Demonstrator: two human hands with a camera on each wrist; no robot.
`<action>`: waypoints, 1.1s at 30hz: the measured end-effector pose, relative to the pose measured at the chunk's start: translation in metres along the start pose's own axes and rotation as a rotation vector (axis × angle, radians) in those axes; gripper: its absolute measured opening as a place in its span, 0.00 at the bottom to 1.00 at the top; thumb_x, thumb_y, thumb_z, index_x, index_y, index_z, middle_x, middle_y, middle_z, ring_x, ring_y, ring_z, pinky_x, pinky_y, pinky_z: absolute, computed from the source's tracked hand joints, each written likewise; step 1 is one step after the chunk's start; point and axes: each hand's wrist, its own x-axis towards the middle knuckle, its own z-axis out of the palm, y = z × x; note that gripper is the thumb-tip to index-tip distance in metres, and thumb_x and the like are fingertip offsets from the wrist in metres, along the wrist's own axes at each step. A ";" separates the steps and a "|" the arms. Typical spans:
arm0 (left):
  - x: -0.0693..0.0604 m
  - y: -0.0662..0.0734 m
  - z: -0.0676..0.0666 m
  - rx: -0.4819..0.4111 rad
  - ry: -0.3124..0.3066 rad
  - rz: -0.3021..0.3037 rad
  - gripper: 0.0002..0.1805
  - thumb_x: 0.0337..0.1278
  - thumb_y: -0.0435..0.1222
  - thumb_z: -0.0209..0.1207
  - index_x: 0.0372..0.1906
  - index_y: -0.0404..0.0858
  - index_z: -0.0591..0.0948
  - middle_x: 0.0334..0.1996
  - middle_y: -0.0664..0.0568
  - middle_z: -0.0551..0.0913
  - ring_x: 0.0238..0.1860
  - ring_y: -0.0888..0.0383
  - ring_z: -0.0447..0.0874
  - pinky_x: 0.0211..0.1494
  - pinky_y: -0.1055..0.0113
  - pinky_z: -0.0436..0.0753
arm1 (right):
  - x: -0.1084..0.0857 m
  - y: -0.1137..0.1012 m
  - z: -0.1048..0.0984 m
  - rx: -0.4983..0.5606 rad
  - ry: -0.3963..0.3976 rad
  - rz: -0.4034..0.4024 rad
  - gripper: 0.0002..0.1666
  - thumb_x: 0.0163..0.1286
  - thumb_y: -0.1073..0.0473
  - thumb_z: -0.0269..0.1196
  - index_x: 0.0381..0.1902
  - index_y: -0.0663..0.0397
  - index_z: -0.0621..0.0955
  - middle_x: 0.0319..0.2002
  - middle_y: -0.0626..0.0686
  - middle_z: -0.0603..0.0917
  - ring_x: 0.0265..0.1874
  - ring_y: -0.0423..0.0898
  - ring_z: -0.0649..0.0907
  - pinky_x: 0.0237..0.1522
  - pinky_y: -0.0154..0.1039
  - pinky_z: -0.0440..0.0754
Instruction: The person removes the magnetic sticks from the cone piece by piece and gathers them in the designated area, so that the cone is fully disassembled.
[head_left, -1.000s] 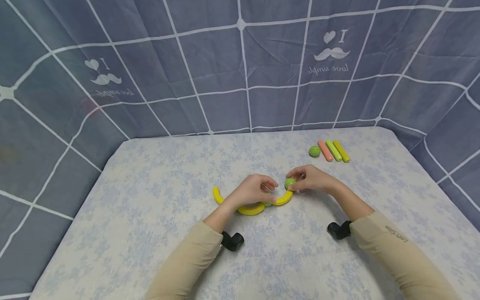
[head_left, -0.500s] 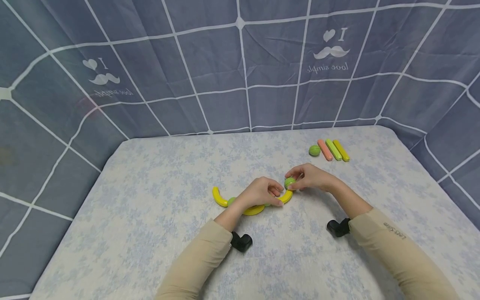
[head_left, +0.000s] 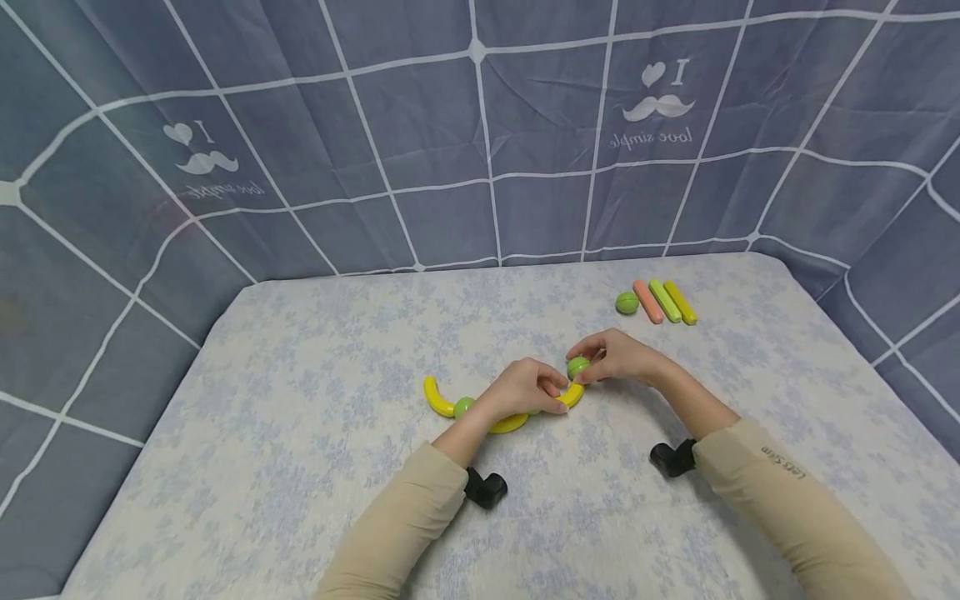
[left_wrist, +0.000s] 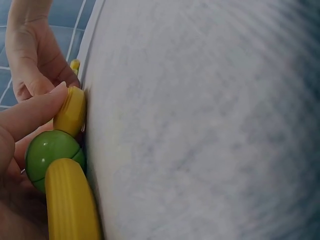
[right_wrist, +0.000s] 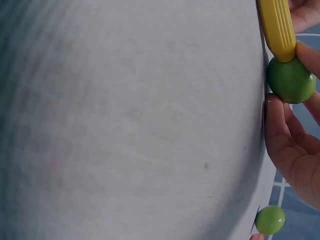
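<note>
A wavy row of yellow curved sticks and green balls lies on the table. My left hand [head_left: 525,387] pinches the right-hand curved stick [head_left: 573,394] between thumb and fingers. At that stick's far end my right hand [head_left: 618,357] holds a green ball [head_left: 578,367]; in the right wrist view the ball [right_wrist: 290,80] touches the stick's tip. Another ball [left_wrist: 52,155] sits between two sticks beneath my left hand, mostly hidden from the head view. Further left are the middle curved stick [head_left: 510,423], a ball [head_left: 463,407] and the leftmost curved stick [head_left: 437,398].
At the back right stand a loose green ball [head_left: 627,302] and straight sticks side by side: pink [head_left: 648,302], light green [head_left: 664,301] and yellow [head_left: 680,302]. A pale floral cloth covers the table [head_left: 322,350]. A blue-grey checked curtain [head_left: 420,125] hangs behind.
My left hand has slid right, from the ball between the sticks to the right-hand curved stick, uncovering the ball further left. My right hand stays at its ball, almost still.
</note>
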 end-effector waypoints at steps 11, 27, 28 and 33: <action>-0.001 -0.001 0.001 -0.008 -0.004 -0.003 0.18 0.47 0.33 0.68 0.47 0.38 0.84 0.38 0.54 0.84 0.35 0.64 0.78 0.39 0.72 0.76 | 0.002 -0.001 0.004 0.015 0.079 0.026 0.27 0.57 0.61 0.67 0.53 0.70 0.77 0.33 0.55 0.80 0.27 0.45 0.77 0.32 0.39 0.78; 0.000 0.000 0.003 0.011 -0.002 -0.016 0.18 0.49 0.33 0.67 0.49 0.38 0.83 0.38 0.54 0.84 0.34 0.65 0.78 0.39 0.74 0.76 | 0.002 -0.002 0.004 0.046 0.087 0.051 0.26 0.58 0.63 0.65 0.53 0.70 0.77 0.31 0.54 0.78 0.28 0.46 0.78 0.33 0.39 0.80; 0.000 0.000 0.003 0.012 -0.002 -0.016 0.18 0.49 0.33 0.67 0.49 0.38 0.83 0.38 0.54 0.84 0.34 0.65 0.78 0.39 0.74 0.76 | 0.002 -0.001 0.003 0.048 0.085 0.053 0.26 0.58 0.63 0.65 0.53 0.70 0.77 0.31 0.54 0.79 0.28 0.45 0.79 0.33 0.38 0.80; 0.000 -0.001 0.002 0.006 0.002 -0.015 0.18 0.48 0.33 0.68 0.49 0.38 0.83 0.39 0.54 0.85 0.35 0.65 0.78 0.39 0.73 0.76 | 0.005 0.001 0.002 0.064 0.080 0.063 0.26 0.58 0.62 0.65 0.54 0.68 0.77 0.34 0.54 0.80 0.30 0.45 0.79 0.35 0.38 0.80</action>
